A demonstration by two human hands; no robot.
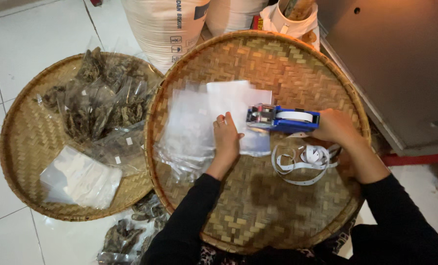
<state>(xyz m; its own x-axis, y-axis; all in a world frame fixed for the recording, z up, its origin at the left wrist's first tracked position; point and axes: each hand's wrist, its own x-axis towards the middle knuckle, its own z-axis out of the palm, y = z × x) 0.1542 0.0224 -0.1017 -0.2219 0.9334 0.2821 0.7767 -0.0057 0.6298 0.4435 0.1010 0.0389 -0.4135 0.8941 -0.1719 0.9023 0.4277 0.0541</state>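
Head view, looking down onto a tiled floor [17,49].

Centre: large round woven bamboo tray [258,206], carrying a spread of clear plastic bags [187,127] and a white sheet [229,95] on its far half.

Left hand [227,140]: laid flat and open, palm down, fingers pressed on the near edge of the plastic bags, pinning one bag in place; nothing gripped.

Right hand [334,126]: closed around the rear grip of a blue label gun [283,118], held level just above the tray. Nose of the gun pointed left, touching or just over the bag held by the left hand, close beside the left fingertips; contact not resolvable. White roll visible on top of the gun body.

Below the right hand: loose curls of white backing tape [302,164], trailing from the gun and resting on the weave.

Left: second, smaller woven tray [17,162], partly tucked under the rim of the large one, loaded with clear bags of dark dried material [103,100] and a flat stack of white-lined bags [81,179] at its near side.

Bottom, between trays: more filled bags on the floor [125,235].

Top: white woven sack [162,27] standing behind the trays. Right: grey metal cabinet [405,68].

Both forearms in black sleeves [189,221].
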